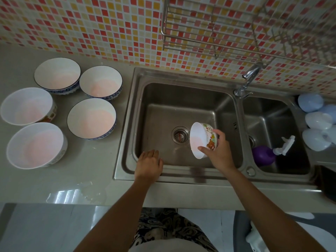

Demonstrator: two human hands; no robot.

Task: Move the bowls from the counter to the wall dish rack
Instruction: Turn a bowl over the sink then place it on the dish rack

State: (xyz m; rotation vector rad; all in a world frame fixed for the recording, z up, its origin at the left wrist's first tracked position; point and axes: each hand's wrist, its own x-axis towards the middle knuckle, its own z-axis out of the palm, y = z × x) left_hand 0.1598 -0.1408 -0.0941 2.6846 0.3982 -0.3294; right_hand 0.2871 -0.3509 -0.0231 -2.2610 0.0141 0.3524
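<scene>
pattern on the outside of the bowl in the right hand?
Cartoon bear prints on white, seen on the held bowl in the head view.

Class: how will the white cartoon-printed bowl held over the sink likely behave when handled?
The white cartoon-printed bowl looks glazed ceramic, so probably rigid and breakable if dropped. Its glossy surface may be slippery. The right hand holds it tilted alone, suggesting modest weight.

Cartoon bowl [202, 140] tilted over sink [181, 99]

wall tiles [109, 24] red/orange/white mosaic | held bowl [200, 139] white, cartoon print | bottle [263, 155] purple
</scene>
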